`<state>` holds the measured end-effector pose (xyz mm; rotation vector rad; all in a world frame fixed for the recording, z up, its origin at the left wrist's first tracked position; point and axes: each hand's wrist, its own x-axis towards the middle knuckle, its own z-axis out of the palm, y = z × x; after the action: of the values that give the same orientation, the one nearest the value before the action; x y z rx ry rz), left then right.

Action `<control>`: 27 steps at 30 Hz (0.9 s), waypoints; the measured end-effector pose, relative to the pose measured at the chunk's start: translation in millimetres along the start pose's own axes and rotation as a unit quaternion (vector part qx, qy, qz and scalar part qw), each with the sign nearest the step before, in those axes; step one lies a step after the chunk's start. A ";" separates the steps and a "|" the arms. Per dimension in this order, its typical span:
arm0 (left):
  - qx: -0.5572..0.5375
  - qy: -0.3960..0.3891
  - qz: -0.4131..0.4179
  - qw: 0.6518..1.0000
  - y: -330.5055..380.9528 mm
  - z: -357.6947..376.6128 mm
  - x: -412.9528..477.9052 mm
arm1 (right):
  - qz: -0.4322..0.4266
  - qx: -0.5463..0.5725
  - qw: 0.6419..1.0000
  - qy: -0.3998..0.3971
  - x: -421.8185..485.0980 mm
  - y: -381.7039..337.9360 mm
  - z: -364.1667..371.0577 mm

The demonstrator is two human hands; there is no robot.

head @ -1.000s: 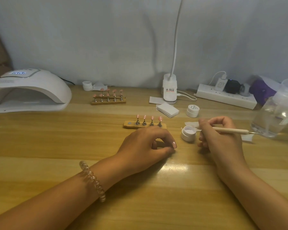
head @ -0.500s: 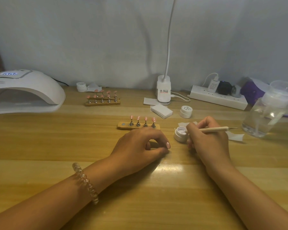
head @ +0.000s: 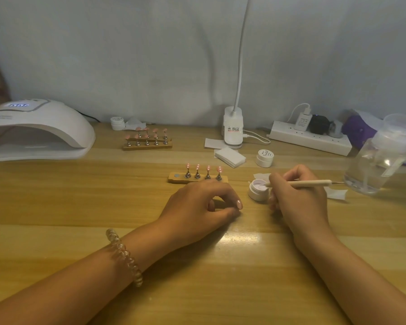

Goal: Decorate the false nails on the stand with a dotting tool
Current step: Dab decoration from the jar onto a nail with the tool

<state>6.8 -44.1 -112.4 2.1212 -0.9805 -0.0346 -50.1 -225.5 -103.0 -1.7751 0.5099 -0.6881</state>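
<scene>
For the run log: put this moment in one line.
phase: dipping | right hand: grips dotting tool, tip in open jar | left hand: rests on table, empty | stand: four pink nails, white dots

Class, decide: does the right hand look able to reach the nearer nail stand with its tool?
Probably yes: the right hand holds the dotting tool at the open jar, with only bare table between it and the stand.

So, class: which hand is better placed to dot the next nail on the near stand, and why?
Right. The right hand grips the dotting tool, its tip at the open pot beside the near stand. The left hand rests empty on the table.
</scene>
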 end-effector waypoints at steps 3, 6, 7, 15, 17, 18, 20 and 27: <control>-0.005 0.002 0.001 1.000 -1.1 -0.3 0.2 | 0.008 0.036 0.999 0.009 -1.9 -1.9 -1.5; -0.009 0.001 0.001 1.000 -1.3 -0.1 0.6 | 0.008 0.086 0.996 0.019 -4.8 -6.4 -2.7; -0.009 0.000 0.000 1.000 -1.3 -0.1 0.7 | 0.003 0.096 0.995 0.020 -6.2 -8.0 -2.9; -0.011 -0.001 0.001 1.000 -1.6 0.4 1.8 | 0.035 0.134 0.990 -0.035 -26.9 -11.7 8.6; -0.007 0.001 0.002 1.000 -1.5 0.5 1.9 | 0.022 0.105 0.993 -0.051 -29.5 -11.5 11.3; -0.004 0.001 0.002 1.000 -1.4 0.6 1.8 | 0.018 0.093 0.994 -0.058 -30.0 -11.6 11.9; -0.002 0.003 0.000 1.000 -1.0 0.7 1.9 | 0.013 0.078 0.995 -0.068 -30.8 -12.2 12.0; -0.004 0.003 -0.009 1.000 1.2 -0.1 1.4 | 0.025 0.083 0.994 -0.066 -30.3 -13.6 11.4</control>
<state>7.0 -45.5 -111.1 2.1208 -0.9574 -0.0416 -64.8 -193.9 -98.5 -1.6333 0.3936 -0.5581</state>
